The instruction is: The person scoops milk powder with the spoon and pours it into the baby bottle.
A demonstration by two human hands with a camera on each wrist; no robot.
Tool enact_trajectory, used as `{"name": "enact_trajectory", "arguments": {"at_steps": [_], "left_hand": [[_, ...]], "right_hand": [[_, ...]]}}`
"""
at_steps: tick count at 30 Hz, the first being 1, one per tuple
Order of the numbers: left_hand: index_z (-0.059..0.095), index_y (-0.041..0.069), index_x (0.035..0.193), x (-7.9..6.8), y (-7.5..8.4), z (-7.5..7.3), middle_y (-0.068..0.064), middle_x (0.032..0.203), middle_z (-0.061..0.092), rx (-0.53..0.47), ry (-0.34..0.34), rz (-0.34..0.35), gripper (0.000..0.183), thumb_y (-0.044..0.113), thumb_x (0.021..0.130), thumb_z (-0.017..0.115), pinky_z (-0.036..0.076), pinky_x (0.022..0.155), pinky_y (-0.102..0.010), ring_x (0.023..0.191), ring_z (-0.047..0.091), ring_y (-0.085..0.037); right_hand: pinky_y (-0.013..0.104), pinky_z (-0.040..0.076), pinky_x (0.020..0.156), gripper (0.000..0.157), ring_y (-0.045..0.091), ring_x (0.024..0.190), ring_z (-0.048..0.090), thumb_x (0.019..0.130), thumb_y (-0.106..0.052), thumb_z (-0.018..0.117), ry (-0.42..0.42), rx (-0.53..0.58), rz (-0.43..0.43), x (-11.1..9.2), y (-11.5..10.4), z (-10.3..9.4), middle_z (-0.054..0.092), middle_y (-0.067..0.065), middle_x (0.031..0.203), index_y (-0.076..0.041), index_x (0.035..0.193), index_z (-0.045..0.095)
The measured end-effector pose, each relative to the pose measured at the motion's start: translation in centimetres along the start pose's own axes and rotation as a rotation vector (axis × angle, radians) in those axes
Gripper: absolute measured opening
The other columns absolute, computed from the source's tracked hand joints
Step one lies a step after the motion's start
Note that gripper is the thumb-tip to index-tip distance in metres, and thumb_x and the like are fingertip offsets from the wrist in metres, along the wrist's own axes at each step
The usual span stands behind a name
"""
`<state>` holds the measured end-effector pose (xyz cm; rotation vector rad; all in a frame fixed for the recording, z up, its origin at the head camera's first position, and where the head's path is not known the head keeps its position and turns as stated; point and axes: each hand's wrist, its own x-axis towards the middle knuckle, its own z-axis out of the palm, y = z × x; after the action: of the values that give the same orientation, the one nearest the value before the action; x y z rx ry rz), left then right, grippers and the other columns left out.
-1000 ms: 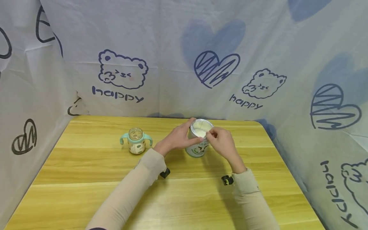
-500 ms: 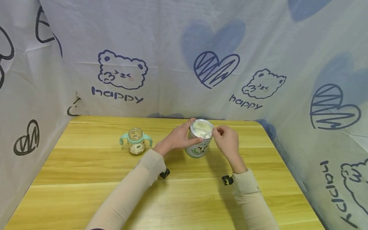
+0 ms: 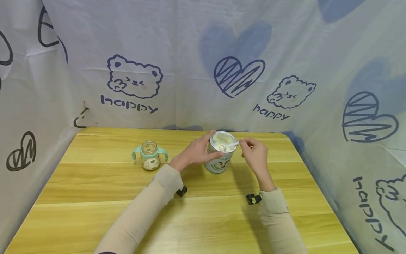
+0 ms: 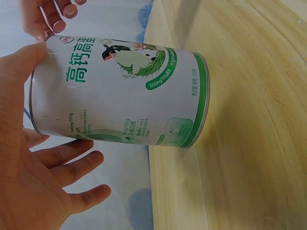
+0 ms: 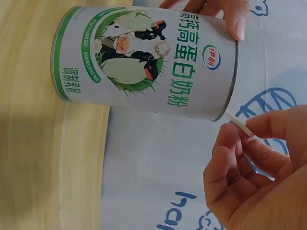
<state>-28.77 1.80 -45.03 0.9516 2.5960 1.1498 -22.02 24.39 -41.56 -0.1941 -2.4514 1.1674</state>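
An open milk powder can (image 3: 217,165) stands on the wooden table, white with green print and a cow picture in the right wrist view. Pale powder shows inside its silver rim. My left hand (image 3: 197,151) holds the can near the top, thumb at the front and fingers round the far side. To the right of the rim, my right hand (image 3: 256,155) pinches the white handle of a scoop (image 3: 234,144) between thumb and fingertips. The scoop's handle slants over the rim, and its other end lies inside the can's mouth.
Left of the can stands a baby bottle (image 3: 150,161) without a lid, with two mint-green handles. A white curtain (image 3: 187,98) with bear and heart drawings hangs behind the table (image 3: 203,218) and along its sides.
My right hand has moved a little to the right, away from the can's mouth, and the white scoop handle now shows over the rim. The left hand and can have stayed put.
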Motion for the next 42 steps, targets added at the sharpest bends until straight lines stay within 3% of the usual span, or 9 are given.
{"name": "enact_trajectory", "arguments": {"at_steps": [3,6,9,15,18,22,32,42], "left_hand": [[0.016,0.018,0.170,0.0,-0.1,0.0,-0.015,0.169,0.038,0.003,0.002,0.000,0.104,0.066,0.093,0.067,0.039,0.122,-0.060,0.153,0.042,-0.039],[0.016,0.018,0.170,0.0,-0.2,0.1,-0.015,0.169,0.038,0.003,0.007,0.000,0.104,0.066,0.093,0.068,0.040,0.122,-0.060,0.152,0.043,-0.038],[0.016,0.018,0.170,0.0,-0.2,0.2,-0.014,0.170,0.037,0.001,0.009,-0.003,0.104,0.065,0.093,0.068,0.040,0.122,-0.059,0.153,0.042,-0.037],[0.016,0.017,0.170,-0.1,-0.1,0.2,-0.014,0.170,0.035,0.006,0.012,-0.007,0.104,0.067,0.094,0.066,0.040,0.122,-0.060,0.153,0.041,-0.038],[0.015,0.018,0.171,-0.1,-0.1,0.2,-0.014,0.171,0.034,0.012,0.008,-0.012,0.104,0.068,0.094,0.065,0.040,0.122,-0.061,0.153,0.041,-0.039],[0.014,0.018,0.171,-0.1,-0.1,0.2,-0.015,0.171,0.033,0.006,0.007,-0.017,0.105,0.068,0.094,0.065,0.040,0.122,-0.060,0.153,0.041,-0.039],[0.013,0.019,0.171,-0.2,-0.1,0.1,-0.013,0.171,0.035,-0.004,0.004,-0.021,0.106,0.070,0.093,0.065,0.041,0.122,-0.057,0.152,0.043,-0.036],[0.014,0.020,0.171,-0.2,-0.1,0.2,-0.012,0.172,0.034,-0.006,0.004,-0.021,0.105,0.069,0.094,0.064,0.041,0.122,-0.057,0.153,0.042,-0.035]], "right_hand": [[0.019,0.051,0.050,0.029,0.028,0.063,0.071,0.101,-0.024,0.065,-0.015,0.028,0.056,0.0,0.1,-0.2,0.076,0.021,0.094,-0.001,0.107,0.081],[0.019,0.051,0.049,0.029,0.026,0.063,0.071,0.101,-0.025,0.065,-0.024,0.049,0.072,0.0,0.1,-0.1,0.076,0.021,0.096,-0.002,0.108,0.081],[0.021,0.053,0.052,0.027,0.021,0.061,0.068,0.101,-0.022,0.066,-0.039,0.010,-0.017,0.1,0.2,0.3,0.076,0.021,0.092,0.000,0.106,0.081],[0.033,0.050,0.063,0.025,0.027,0.072,0.063,0.102,-0.018,0.066,-0.080,-0.221,-0.287,-0.2,0.1,1.2,0.073,0.017,0.087,0.002,0.105,0.080],[0.035,0.047,0.064,0.026,0.026,0.074,0.058,0.103,-0.018,0.066,-0.124,-0.271,-0.340,-0.5,-0.2,1.3,0.068,0.015,0.087,0.003,0.108,0.079],[0.031,0.045,0.063,0.026,0.021,0.072,0.053,0.104,-0.017,0.066,-0.194,-0.260,-0.375,-0.6,-0.6,1.1,0.062,0.013,0.088,0.004,0.111,0.079],[0.027,0.041,0.063,0.022,0.018,0.072,0.047,0.103,-0.011,0.066,-0.289,-0.160,-0.370,-0.4,-0.7,0.9,0.057,0.011,0.083,0.006,0.105,0.080],[0.032,0.045,0.067,0.017,0.022,0.075,0.053,0.091,-0.010,0.067,-0.248,-0.200,-0.271,-0.5,-1.2,0.8,0.065,0.011,0.083,0.000,0.087,0.081]]}}
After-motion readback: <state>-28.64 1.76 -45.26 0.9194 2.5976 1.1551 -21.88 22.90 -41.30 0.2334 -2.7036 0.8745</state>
